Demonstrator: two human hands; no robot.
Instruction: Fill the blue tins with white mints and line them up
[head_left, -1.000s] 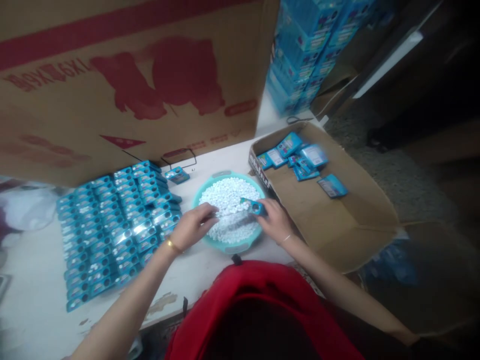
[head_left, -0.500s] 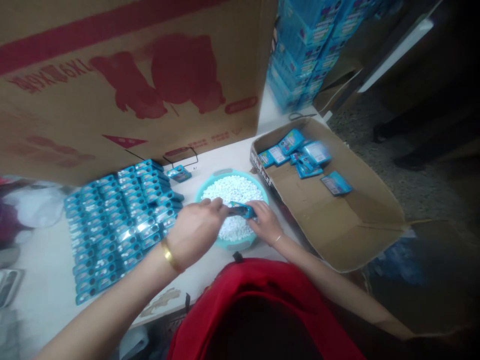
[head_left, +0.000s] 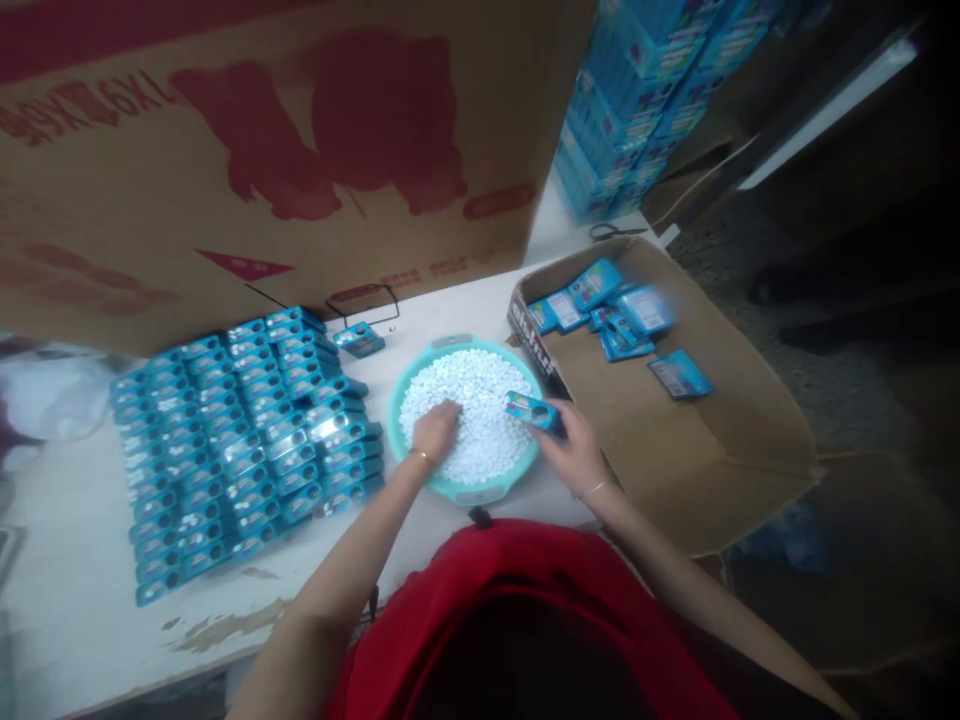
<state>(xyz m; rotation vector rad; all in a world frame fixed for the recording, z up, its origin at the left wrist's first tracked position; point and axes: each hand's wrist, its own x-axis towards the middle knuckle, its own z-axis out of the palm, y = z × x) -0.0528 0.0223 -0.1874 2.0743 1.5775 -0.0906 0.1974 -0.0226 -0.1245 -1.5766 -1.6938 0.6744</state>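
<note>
Since a moment ago, the left hand (head_left: 436,430) is moving off the blue box (head_left: 529,409) into the white pellets (head_left: 484,435); whether its fingers are gripping any, I cannot tell. The right hand (head_left: 576,448) is pinching the box over the turquoise basin (head_left: 480,495), right side

The left hand (head_left: 437,432) has left the small rectangular blue box (head_left: 534,412) and come down to the white pellets (head_left: 484,440) in the round turquoise plastic basin (head_left: 397,420); the right hand (head_left: 577,448) has drawn the box toward the white worktop's (head_left: 450,315) right edge.
</note>
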